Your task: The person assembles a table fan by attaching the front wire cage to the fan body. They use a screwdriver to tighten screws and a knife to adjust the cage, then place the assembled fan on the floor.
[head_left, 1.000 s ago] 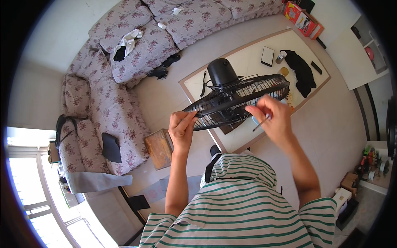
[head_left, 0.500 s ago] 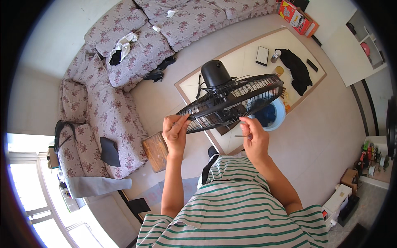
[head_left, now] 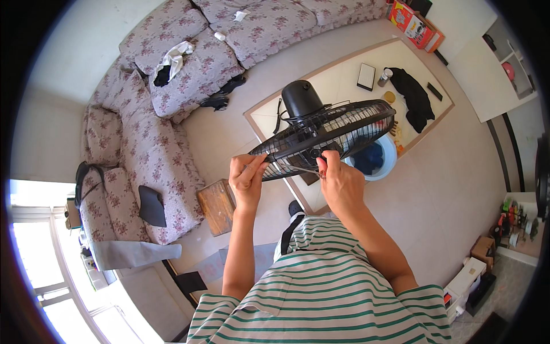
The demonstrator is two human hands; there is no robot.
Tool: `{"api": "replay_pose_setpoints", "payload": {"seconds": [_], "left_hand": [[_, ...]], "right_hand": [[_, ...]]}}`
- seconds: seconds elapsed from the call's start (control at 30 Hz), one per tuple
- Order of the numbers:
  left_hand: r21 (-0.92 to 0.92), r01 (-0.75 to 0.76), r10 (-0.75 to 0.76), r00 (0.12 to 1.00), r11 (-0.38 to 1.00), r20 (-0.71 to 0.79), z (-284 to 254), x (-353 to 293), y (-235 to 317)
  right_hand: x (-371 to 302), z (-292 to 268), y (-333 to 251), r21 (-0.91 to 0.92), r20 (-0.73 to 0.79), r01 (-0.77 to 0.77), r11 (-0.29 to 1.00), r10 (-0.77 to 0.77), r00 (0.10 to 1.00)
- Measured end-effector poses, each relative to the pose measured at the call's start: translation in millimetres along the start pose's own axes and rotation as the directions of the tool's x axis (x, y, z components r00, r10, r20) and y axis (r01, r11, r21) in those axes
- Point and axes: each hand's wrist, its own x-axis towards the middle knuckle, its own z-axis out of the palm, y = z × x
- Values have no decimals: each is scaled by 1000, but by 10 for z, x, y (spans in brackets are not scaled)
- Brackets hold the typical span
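Note:
In front of me a black fan head (head_left: 329,137) is tilted, with its wire cage and round rim toward me and the motor housing (head_left: 302,99) on the far side. My left hand (head_left: 245,180) is closed in a pinch at the left end of the rim. A thin metal screwdriver (head_left: 301,168) sits in the closed fingers of my right hand (head_left: 344,186), below the middle of the rim. Its shaft points left toward my left fingertips. Whether the tip touches a screw is too small to tell.
Beyond the fan stands a low table (head_left: 329,83) with black cloth (head_left: 409,97), a jar and a white box. A light-blue basin (head_left: 388,163) is at the right. A wooden stool (head_left: 216,207) and a floral sofa (head_left: 166,166) are on the left.
My right hand has moved left and slightly up along the rim, and the screwdriver shaft now reaches toward my left hand. The left hand keeps its pinch on the rim.

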Motion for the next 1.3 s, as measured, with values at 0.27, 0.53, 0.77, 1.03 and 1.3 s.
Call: {"api": "replay_pose_setpoints", "payload": {"seconds": [0.27, 0.53, 0.77, 1.03, 1.3], "left_hand": [[-35, 6, -6, 1000, 999, -6, -4, -2, -25], [-64, 59, -57, 998, 996, 31, -35, -33, -25], [-85, 95, -92, 995, 992, 45, -56, -63, -44], [-107, 116, -110, 992, 987, 61, -62, -33, -39], [-150, 195, -194, 981, 969, 24, -46, -29, -113]], "right_hand": [[-8, 70, 26, 16, -56, 0, 1000, 1, 998], [-23, 41, 63, 1, -42, -12, 1000, 12, 999], [-51, 28, 92, 2, -29, -1, 1000, 1, 1000], [-53, 50, 143, -25, -42, 6, 1000, -7, 999], [-50, 103, 89, 2, -47, 59, 998, -59, 997]]}}
